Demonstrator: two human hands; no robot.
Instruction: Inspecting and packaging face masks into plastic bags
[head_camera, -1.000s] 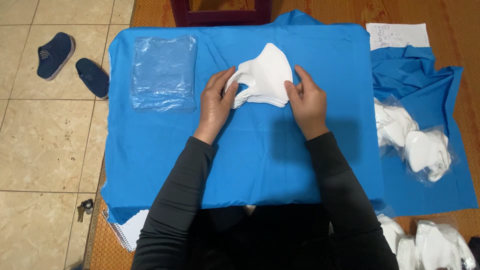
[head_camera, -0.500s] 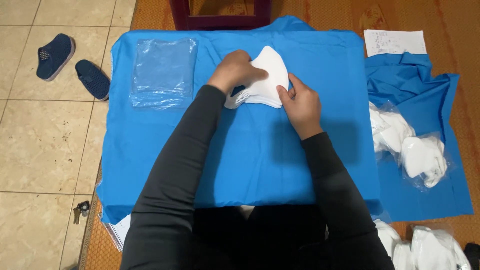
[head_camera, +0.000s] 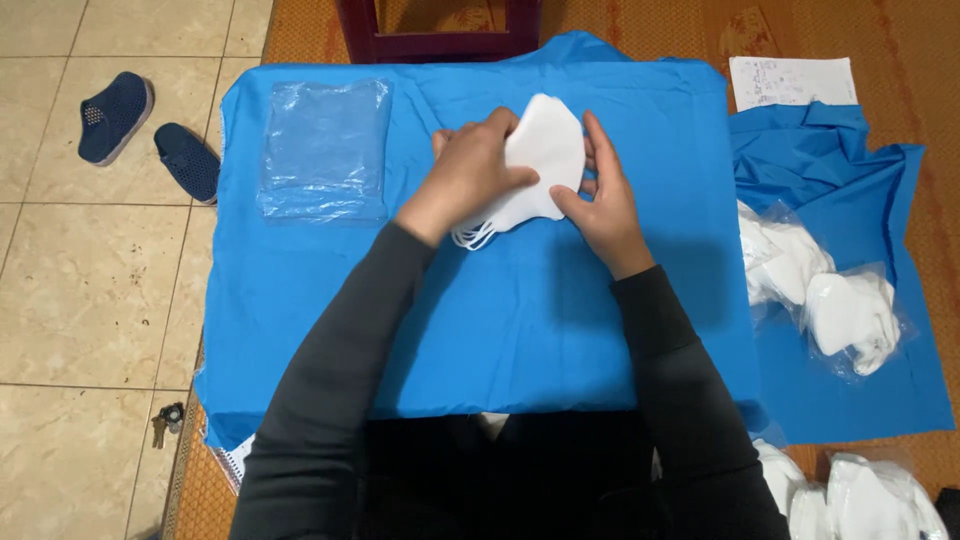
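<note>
Blue cloth (head_camera: 560, 330) spread wide over the counter, and both dark-sleeved arms reach straight up the middle of it, elbows in, forearms angling toward each other. Left hand (head_camera: 468, 178) lies palm-down across the stack of white masks (head_camera: 545, 150), fingers curled over its left edge and pressing it flat. Right hand (head_camera: 603, 200) comes in from the other side, thumb tucked under the stack's lower right corner, fingers stretched up along its right edge, so it's clamped between the two hands. The masks sit at the centre-top of the cloth, ear loops spilling out just below the left wrist.

To the left, well apart from the hands, a clear plastic bag (head_camera: 325, 150) lies flat on the cloth. Over on the right, a second blue sheet (head_camera: 900, 380) carries bagged masks (head_camera: 850, 315), with more bags (head_camera: 860, 500) near the right elbow. A white paper (head_camera: 792, 80) lies top right, two navy shoes (head_camera: 150, 135) on the tiled floor, keys (head_camera: 166, 420) lower left.
</note>
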